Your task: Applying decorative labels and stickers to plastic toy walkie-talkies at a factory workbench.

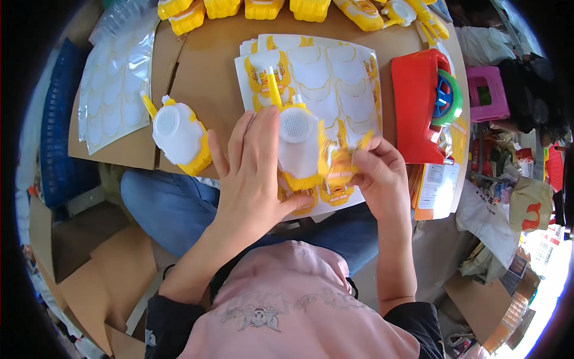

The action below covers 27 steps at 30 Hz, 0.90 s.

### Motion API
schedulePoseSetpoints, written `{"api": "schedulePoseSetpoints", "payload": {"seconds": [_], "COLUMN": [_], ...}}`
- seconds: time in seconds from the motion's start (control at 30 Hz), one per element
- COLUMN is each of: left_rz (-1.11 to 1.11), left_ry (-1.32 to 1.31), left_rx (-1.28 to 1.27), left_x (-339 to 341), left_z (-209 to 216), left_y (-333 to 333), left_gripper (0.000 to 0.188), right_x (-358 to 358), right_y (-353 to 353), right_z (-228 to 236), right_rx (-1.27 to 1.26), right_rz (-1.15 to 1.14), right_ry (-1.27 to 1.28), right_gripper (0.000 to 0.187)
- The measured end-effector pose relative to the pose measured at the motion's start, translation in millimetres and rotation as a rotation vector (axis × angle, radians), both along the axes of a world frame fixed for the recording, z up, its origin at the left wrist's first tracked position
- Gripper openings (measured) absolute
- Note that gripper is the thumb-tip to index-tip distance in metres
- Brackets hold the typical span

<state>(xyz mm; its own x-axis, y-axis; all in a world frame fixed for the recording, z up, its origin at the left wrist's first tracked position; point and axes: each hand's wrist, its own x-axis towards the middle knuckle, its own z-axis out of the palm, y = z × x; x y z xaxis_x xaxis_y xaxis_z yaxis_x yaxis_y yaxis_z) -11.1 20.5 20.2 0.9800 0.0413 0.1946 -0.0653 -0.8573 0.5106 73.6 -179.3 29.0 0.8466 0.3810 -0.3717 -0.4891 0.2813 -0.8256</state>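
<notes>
A yellow and white toy walkie-talkie (pixel 298 152) with a round speaker grille and a yellow antenna lies on a sticker sheet (pixel 311 67) in front of me. Along its left side rests my left hand (pixel 254 161), fingers pointing away and thumb at the toy's lower end, steadying it. My right hand (pixel 380 170) pinches a yellow printed sticker (pixel 342 163), slightly blurred, at the toy's right edge. Several cells of the sheet are bare white; others still carry yellow stickers. A second toy walkie-talkie (pixel 179 133) lies on the cardboard to the left of my left hand.
A red tape dispenser (pixel 418 107) with a green roll stands at the right. More yellow toys (pixel 263 8) line the far edge. A clear-wrapped sheet (pixel 116 90) lies at the left, a stack of papers (pixel 435 190) at the right edge. Open cardboard boxes (pixel 119 269) sit below left.
</notes>
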Motion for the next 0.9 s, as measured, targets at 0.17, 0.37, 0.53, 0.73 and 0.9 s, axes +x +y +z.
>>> {"api": "schedulePoseSetpoints", "payload": {"seconds": [0.17,0.37,0.53,0.73,0.9], "left_rz": [0.017,-0.007,-0.007,0.0,-0.001], "left_ry": [-0.024,-0.103,-0.148,-0.15,-0.17], "left_rx": [-0.263,-0.368,-0.441,-0.46,-0.473], "left_x": [-7.5,-3.1,-3.5,-4.5,-4.7], "left_z": [-19.1,-28.1,-33.2,-34.5,-36.0], "left_y": [1.3,5.7,5.1,6.0,6.1], "left_gripper": [0.13,0.126,0.124,0.115,0.11], "right_x": [2.3,11.6,11.8,11.2,11.8], "right_y": [11.0,33.0,33.2,32.8,32.2], "right_z": [11.7,19.7,15.1,12.3,11.9], "right_rx": [-0.26,-0.392,-0.454,-0.482,-0.501], "right_rz": [0.169,0.162,0.165,0.147,0.145], "right_ry": [-0.033,-0.119,-0.141,-0.138,-0.138], "right_gripper": [0.015,0.018,0.018,0.018,0.018]}}
